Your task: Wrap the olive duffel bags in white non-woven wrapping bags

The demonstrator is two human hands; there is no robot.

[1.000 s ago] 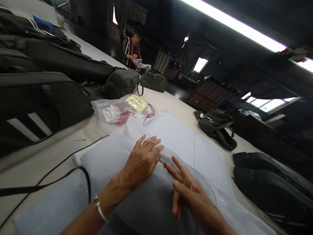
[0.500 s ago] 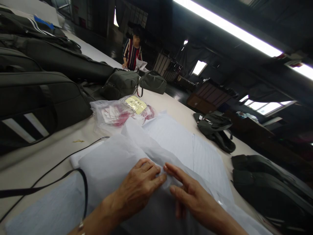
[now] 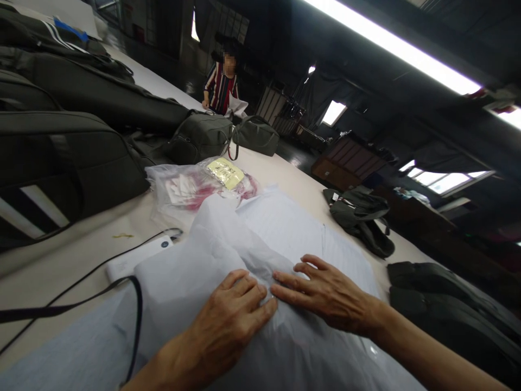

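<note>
Thin white tissue paper (image 3: 183, 282) is spread and crumpled over the near part of the table, and what lies beneath it is hidden. My left hand (image 3: 232, 320) rests on it with curled fingers drawn together, pinching a fold. Just to the right, my right hand (image 3: 321, 290) lies over the paper with its fingers stretched and apart, fingertips close to my left thumb. Beyond both hands lies a stack of white sheets (image 3: 293, 222). To the left, a dark strap (image 3: 134, 315) loops over the paper's edge.
A clear plastic bag (image 3: 179, 190) with red and white contents and a yellow label sits behind the paper. Dark bags (image 3: 89, 157) crowd the left; others (image 3: 360, 214) lie right. A white device (image 3: 140, 258) lies left. A person (image 3: 222, 87) stands at the far end.
My right hand has turned flatter and moved up onto the paper, its fingers spreading. My left hand has stayed nearly in place. More of the white device shows at the left.
</note>
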